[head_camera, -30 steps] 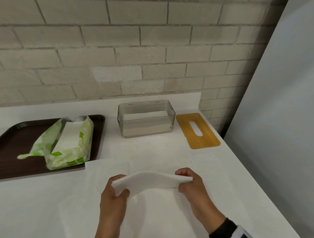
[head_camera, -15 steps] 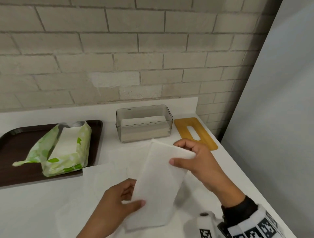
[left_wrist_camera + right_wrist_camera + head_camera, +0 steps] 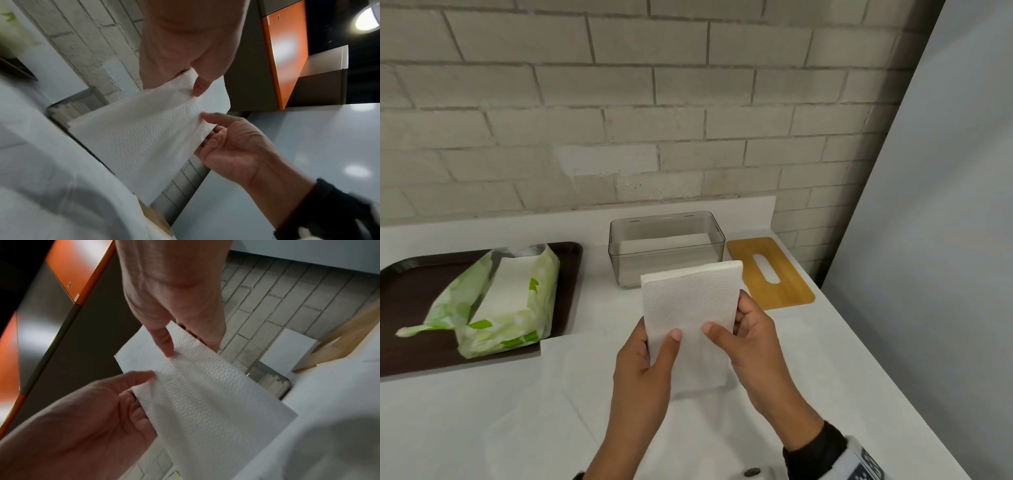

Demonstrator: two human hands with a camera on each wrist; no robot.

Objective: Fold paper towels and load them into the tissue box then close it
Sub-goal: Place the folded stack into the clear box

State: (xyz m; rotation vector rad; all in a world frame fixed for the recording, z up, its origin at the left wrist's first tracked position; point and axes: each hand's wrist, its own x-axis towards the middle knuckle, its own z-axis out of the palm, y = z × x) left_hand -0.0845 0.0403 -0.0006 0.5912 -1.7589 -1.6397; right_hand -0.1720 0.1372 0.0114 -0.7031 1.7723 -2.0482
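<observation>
A folded white paper towel point(image 3: 690, 305) stands upright above the counter, in front of the clear tissue box point(image 3: 616, 250). My left hand point(image 3: 650, 353) grips its lower left edge, thumb on the front. My right hand point(image 3: 739, 325) pinches the right edge, thumb on the front and fingers behind. The left wrist view shows the towel point(image 3: 144, 129) between both thumbs. In the right wrist view the same towel point(image 3: 195, 386) is held likewise. The box is open and holds a low stack of white towels. Its wooden slotted lid point(image 3: 768, 270) lies flat to the right of it.
A dark tray point(image 3: 407, 274) at the left carries a torn green towel package point(image 3: 500, 301). Flat unfolded sheets point(image 3: 585, 377) lie on the white counter under my hands. A brick wall runs behind, and a grey panel point(image 3: 928, 240) borders the counter's right edge.
The towel went from a horizontal hold to an upright, lengthwise one, nearer the box. My right hand slid from its top corner to the middle of the right edge.
</observation>
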